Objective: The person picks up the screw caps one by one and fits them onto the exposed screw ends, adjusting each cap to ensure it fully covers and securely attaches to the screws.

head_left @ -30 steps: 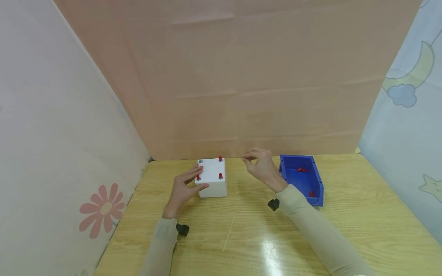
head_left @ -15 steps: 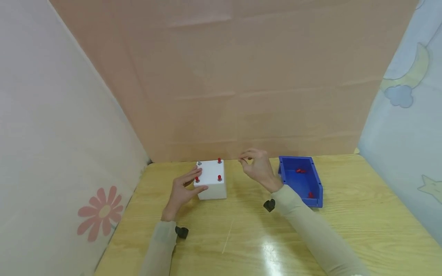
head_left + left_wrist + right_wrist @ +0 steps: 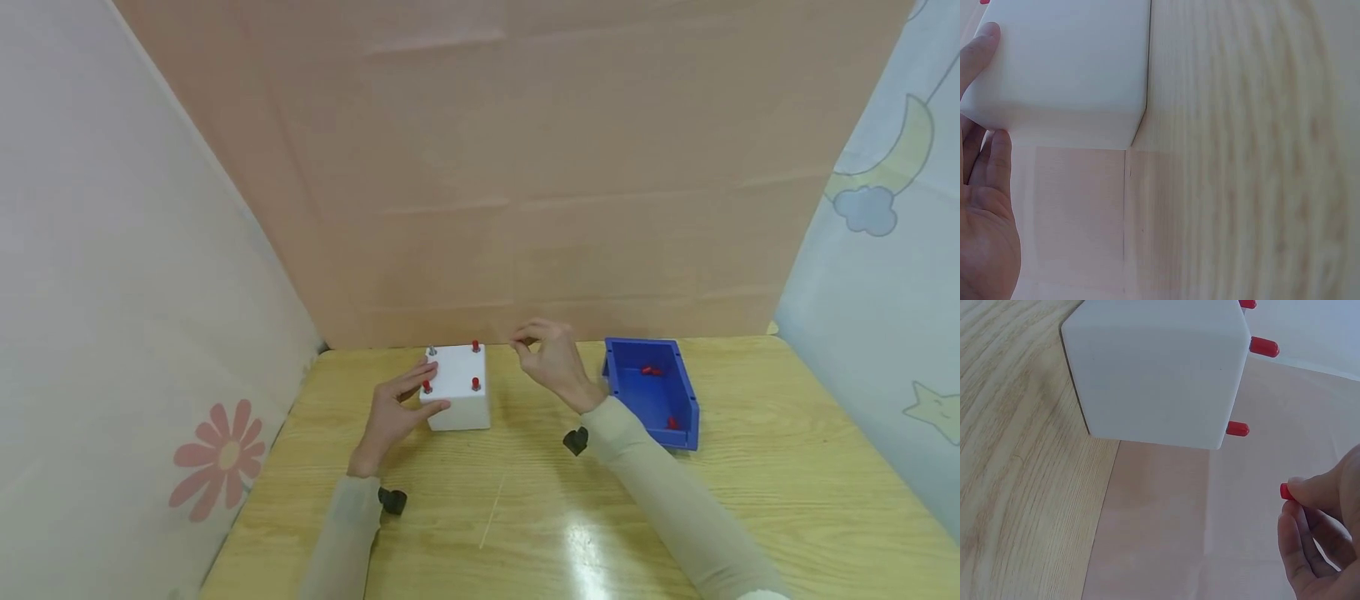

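Note:
A white box stands on the table with a post at each top corner. Red caps cover three of these posts, such as the front right cap; the back left metal post is bare. My left hand holds the box at its left side, thumb along the front face and fingers over the top's left edge. To the right of the box, my right hand is raised, apart from it. A small red cap is pinched between its thumb and fingertip in the right wrist view.
A blue bin with several loose red caps stands right of my right hand. Brown paper rises behind the wooden table. Patterned sheets hang at both sides.
My right hand has moved a little left, closer to the box and away from the blue bin. The left hand keeps its hold on the box.

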Demonstrator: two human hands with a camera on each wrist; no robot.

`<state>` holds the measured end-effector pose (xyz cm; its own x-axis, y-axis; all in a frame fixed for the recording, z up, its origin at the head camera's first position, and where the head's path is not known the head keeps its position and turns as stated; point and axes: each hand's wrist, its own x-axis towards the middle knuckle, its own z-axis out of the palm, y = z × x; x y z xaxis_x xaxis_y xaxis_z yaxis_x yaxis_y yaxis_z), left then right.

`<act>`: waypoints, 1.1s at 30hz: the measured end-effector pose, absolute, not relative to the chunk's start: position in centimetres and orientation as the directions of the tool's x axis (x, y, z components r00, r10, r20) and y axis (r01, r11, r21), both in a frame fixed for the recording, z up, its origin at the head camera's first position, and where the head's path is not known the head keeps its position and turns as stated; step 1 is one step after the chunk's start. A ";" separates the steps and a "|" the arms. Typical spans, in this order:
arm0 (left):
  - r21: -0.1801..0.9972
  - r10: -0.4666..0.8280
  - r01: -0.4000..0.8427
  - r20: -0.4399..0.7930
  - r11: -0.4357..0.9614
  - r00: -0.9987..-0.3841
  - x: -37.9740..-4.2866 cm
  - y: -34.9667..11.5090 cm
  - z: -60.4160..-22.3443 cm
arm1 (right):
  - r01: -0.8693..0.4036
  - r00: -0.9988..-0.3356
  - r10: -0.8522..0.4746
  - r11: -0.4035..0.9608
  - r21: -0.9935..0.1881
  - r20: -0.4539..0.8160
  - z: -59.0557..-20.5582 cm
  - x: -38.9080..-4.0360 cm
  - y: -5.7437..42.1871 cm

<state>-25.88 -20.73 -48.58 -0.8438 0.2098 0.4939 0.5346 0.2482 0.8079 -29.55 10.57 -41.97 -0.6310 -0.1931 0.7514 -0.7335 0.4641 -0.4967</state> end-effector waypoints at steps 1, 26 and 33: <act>0.806 0.209 0.538 0.498 0.244 -0.841 -25.9 -20.7 -48.6 | -0.735 -0.631 -0.194 0.461 -0.497 0.752 -42.0 -29.6 10.5; 0.789 0.213 0.560 0.519 0.254 -0.828 -26.0 -20.9 -48.8 | -0.748 -0.634 -0.207 0.410 -0.522 0.746 -41.1 -30.0 8.4; 0.781 0.216 0.573 0.532 0.247 -0.818 -26.0 -20.7 -48.8 | -0.757 -0.615 -0.210 0.427 -0.494 0.760 -41.1 -29.9 7.7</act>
